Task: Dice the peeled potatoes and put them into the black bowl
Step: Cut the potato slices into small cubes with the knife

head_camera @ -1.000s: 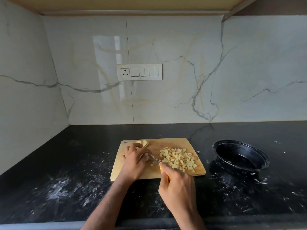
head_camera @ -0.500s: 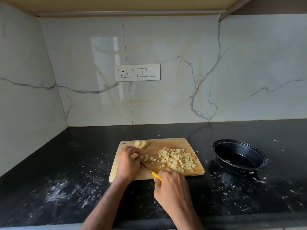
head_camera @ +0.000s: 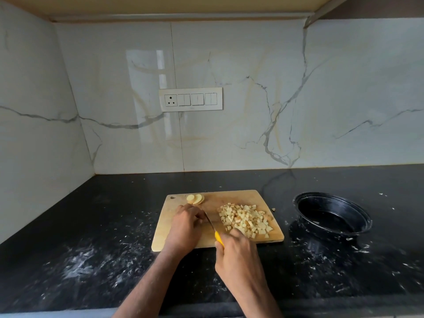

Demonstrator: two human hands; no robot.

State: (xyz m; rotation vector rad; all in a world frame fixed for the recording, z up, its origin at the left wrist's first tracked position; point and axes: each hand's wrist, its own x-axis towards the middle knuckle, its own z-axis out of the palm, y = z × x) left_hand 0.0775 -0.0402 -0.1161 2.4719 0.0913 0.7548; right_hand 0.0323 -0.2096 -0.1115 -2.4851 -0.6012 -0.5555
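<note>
A: Since 0.5 s ago, the knife (head_camera: 210, 222) is drawn closer against the left hand (head_camera: 186, 222), which is curled over a hidden potato piece mid-board.

B: The right hand (head_camera: 237, 251) is clamped on the handle; short downward strokes are advised, knuckles kept forward. The diced potatoes (head_camera: 245, 220) are heaped at the cutting board (head_camera: 165, 235)'s right edge; the black bowl (head_camera: 332, 214) is well apart.

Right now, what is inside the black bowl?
The black bowl holds no diced potato; only a shiny dark bottom and some pale specks show. The dice lie heaped on the cutting board. The near inner wall is hidden by the rim.

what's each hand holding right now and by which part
The right hand grips the knife by its yellow handle. The left hand is curled on the cutting board; what it covers is hidden.
</note>
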